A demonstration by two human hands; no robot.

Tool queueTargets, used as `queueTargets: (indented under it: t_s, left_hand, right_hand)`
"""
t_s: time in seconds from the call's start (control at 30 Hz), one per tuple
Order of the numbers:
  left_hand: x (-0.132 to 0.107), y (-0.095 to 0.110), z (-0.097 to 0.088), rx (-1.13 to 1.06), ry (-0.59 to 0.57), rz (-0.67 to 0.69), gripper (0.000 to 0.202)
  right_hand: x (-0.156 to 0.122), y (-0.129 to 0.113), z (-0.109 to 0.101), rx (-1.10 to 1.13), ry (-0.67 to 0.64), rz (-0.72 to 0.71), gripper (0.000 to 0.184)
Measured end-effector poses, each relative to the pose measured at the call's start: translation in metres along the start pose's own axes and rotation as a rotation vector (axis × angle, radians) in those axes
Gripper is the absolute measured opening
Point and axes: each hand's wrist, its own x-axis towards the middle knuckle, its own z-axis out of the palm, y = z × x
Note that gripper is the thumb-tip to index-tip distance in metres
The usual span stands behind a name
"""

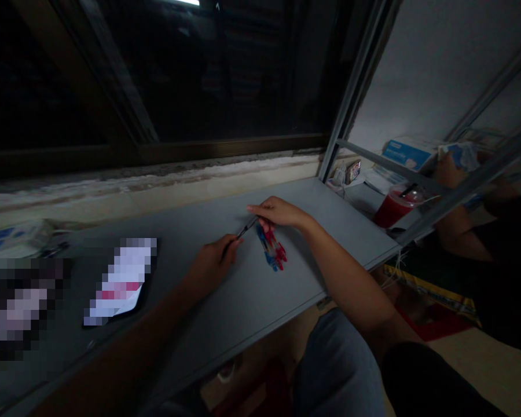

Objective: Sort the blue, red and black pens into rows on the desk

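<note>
A dark window point(243, 75) spans the background, above a grey table point(243, 315) set lengthwise along the wall. A co-worker in a dark top point(514, 255) sits at the right, beyond a metal frame. On the left part of the table lies a phone point(124, 275), its screen lit and pixelated. The left hand point(217, 258) has its fingers curled, pinching the near end of a dark pen; the right hand point(280, 213), reaching across from the right, grips the far end. Beneath and beside the right hand, blue and red pens point(271, 249) lie bunched on the table, their long axes slanting down toward the front edge. The slender dark pen point(244, 228) is held between the hands, just left of the bunch; its long axis runs diagonally from lower left to upper right. Which end bears the tip cannot be told.
</note>
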Motion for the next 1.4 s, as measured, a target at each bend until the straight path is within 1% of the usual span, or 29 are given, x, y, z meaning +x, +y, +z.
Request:
queueTargets:
  t_s: [0.07,0.13,0.17,0.2,0.27,0.3,0.33,0.4,0.47,0.57,0.6,0.67,0.73,0.8,0.87,0.93,1.03,1.1,1.2,1.3,1.4]
  left_hand:
    - [0.0,0.0,0.0,0.0,0.016,-0.01,0.04]
    - [0.001,0.001,-0.001,-0.002,0.03,-0.017,0.041]
    - [0.001,0.001,-0.001,-0.005,0.027,-0.019,0.041]
    - [0.001,0.001,-0.001,-0.008,0.019,-0.018,0.041]
    - [0.001,0.003,-0.001,-0.015,0.003,-0.015,0.041]
    - [0.001,0.003,-0.001,-0.016,-0.001,-0.014,0.041]
    - [0.001,0.004,-0.001,-0.016,0.004,-0.015,0.04]
    - [0.0,0.005,-0.002,-0.017,0.019,-0.024,0.04]
    - [0.0,0.005,-0.002,-0.022,0.026,-0.033,0.04]
    - [-0.001,0.006,-0.002,-0.02,0.023,-0.028,0.04]
    - [-0.001,0.006,-0.002,-0.018,0.025,-0.027,0.041]
    - [-0.001,0.006,-0.002,-0.017,0.033,-0.031,0.041]
    - [-0.001,0.007,-0.002,-0.018,0.034,-0.034,0.042]
    - [-0.002,0.008,-0.002,-0.013,0.024,-0.028,0.042]
    - [-0.002,0.009,-0.001,0.001,0.01,-0.019,0.039]
    - [-0.003,0.01,-0.001,0.013,0.008,-0.021,0.036]
    - [-0.003,0.011,-0.001,0.025,0.004,-0.04,0.036]
    - [-0.004,0.011,-0.001,0.028,0.005,-0.048,0.037]
    - [-0.005,0.011,-0.002,0.066,0.002,-0.049,0.037]
    - [-0.007,0.011,-0.004,0.146,0.026,-0.068,0.037]
    - [-0.01,0.014,-0.004,0.144,0.057,-0.047,0.041]
  right_hand:
    - [-0.001,0.0,-0.004,0.065,-0.009,-0.05,0.037]
    - [-0.001,0.001,-0.008,0.118,-0.06,-0.124,0.036]
    - [-0.001,0.002,-0.009,0.112,-0.093,-0.126,0.035]
    - [-0.001,0.003,-0.009,0.085,-0.116,-0.099,0.034]
    - [-0.002,0.003,-0.008,0.017,-0.108,-0.022,0.044]
    - [-0.002,0.003,-0.007,0.003,-0.083,-0.009,0.047]
    - [-0.003,0.002,-0.006,0.006,-0.059,-0.024,0.045]
    - [-0.004,0.0,-0.005,0.046,-0.043,-0.103,0.036]
    - [-0.005,-0.002,-0.005,0.038,-0.055,-0.136,0.037]
    - [-0.004,-0.001,-0.006,-0.103,0.01,-0.094,0.053]
    - [-0.004,0.0,-0.007,-0.124,0.027,-0.097,0.056]
    - [-0.003,0.001,-0.007,-0.1,0.007,-0.146,0.049]
    - [-0.003,0.002,-0.006,-0.066,-0.057,-0.193,0.044]
    - [-0.003,0.002,-0.004,-0.092,-0.076,-0.178,0.047]
    - [-0.004,0.002,-0.002,-0.122,-0.056,-0.116,0.055]
    - [-0.004,0.002,-0.001,-0.094,-0.04,-0.075,0.056]
    - [-0.004,0.0,-0.002,-0.017,-0.068,-0.101,0.043]
    - [-0.006,-0.001,-0.003,-0.002,-0.102,-0.122,0.039]
    - [-0.009,-0.004,-0.001,-0.027,-0.097,-0.104,0.045]
    - [-0.011,-0.008,0.001,-0.048,-0.072,-0.102,0.051]
    - [-0.009,-0.01,0.003,-0.019,-0.027,-0.077,0.052]
